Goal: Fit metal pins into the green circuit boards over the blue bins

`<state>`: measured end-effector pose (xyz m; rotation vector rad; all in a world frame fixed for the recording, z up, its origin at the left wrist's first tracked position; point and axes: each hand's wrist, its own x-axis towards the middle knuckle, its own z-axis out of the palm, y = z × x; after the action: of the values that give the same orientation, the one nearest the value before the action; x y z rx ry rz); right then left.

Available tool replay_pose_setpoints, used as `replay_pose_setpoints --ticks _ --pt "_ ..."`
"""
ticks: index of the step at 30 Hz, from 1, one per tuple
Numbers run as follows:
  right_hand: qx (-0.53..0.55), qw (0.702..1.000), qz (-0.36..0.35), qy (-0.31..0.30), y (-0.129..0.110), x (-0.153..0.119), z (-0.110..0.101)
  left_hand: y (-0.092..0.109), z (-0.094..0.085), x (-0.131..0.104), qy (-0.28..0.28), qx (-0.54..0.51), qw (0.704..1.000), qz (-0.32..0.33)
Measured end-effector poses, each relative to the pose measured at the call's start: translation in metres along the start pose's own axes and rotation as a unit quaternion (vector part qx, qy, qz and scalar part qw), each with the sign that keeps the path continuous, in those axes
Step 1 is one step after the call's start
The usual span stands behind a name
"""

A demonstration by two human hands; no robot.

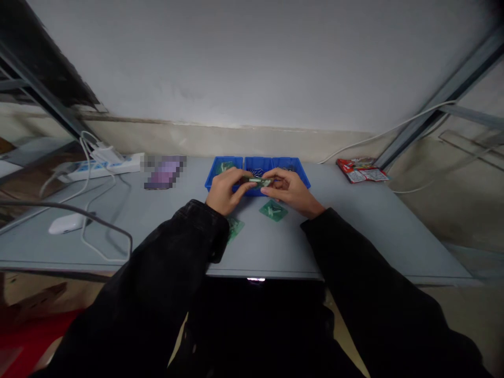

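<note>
My left hand (226, 191) and my right hand (290, 190) meet above the front of the blue bins, fingertips closed. Between them they hold a small green plastic bag (259, 181), with a pale strip showing along it. Below it on the table lies a similar green bag (273, 210) with white and dark small parts inside. Another green bag (235, 229) lies partly hidden by my left sleeve. Behind my hands stand the left blue bin (211, 177) with green bags in it, the middle blue bin (258, 160) with small metal parts, and the right blue bin (303, 176).
On the grey table (354, 231), a phone (165, 172) and a white power strip (129, 164) with looping cables lie to the left. A white earbud case (66, 223) sits nearer. A red packet (362, 171) lies at the back right. Metal posts flank the table.
</note>
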<state>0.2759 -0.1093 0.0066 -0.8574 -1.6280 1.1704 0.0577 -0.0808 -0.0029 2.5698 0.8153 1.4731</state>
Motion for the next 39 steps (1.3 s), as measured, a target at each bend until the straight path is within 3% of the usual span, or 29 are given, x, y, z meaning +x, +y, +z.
replay_pose_setpoints --ticks 14,20,26,33,39 --pt "-0.004 1.0 -0.001 -0.002 0.0028 0.0002 -0.0003 -0.0007 0.0012 -0.0013 0.003 -0.002 1.0 -0.002" --pt "-0.046 0.998 -0.013 0.037 0.0068 0.0023 -0.0001 -0.0011 0.0028 -0.0015 0.023 -0.021 0.999 -0.006" --pt "-0.061 0.994 -0.056 0.076 0.0057 0.0021 -0.0021 0.0017 0.0035 -0.0024 0.044 -0.044 0.996 -0.058" --pt "-0.044 0.994 -0.03 0.091 0.0053 0.0014 -0.0009 -0.0008 0.0001 0.0018 0.001 -0.033 0.999 0.012" --pt "-0.005 0.995 -0.027 0.099 0.0057 0.0024 0.0017 -0.004 0.0006 0.0007 0.026 -0.005 1.0 0.007"
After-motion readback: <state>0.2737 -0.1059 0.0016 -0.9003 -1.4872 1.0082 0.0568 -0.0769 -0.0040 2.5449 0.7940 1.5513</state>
